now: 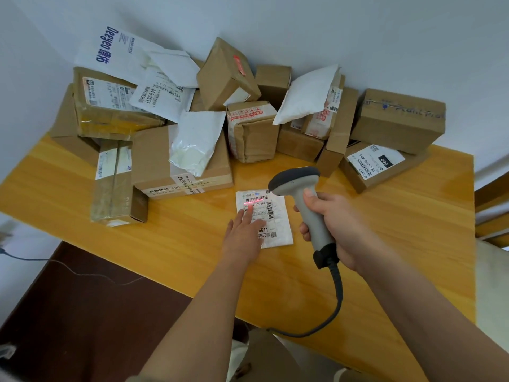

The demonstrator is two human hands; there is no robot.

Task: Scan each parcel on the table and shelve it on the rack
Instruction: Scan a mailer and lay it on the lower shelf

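Right hand (337,230) grips the scanner (303,205), its red beam falling on the envelope (275,216) just beyond. Left hand (243,232), fingers straight, presses that envelope flat on the table (192,244).

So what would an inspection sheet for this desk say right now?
Surface: wooden table, bare at the front.
Job's things: small white parcel flat on the table, red scan line across its label; scanner aimed at it.
Clutter: heap of cardboard boxes and white mailer bags along the wall.
Grippers: left hand presses flat on the parcel; right hand grips the scanner handle.
Cables: scanner cord curls off the table's near edge; thin wire at the left.
Surroundings: white wall; rack: nothing seen.
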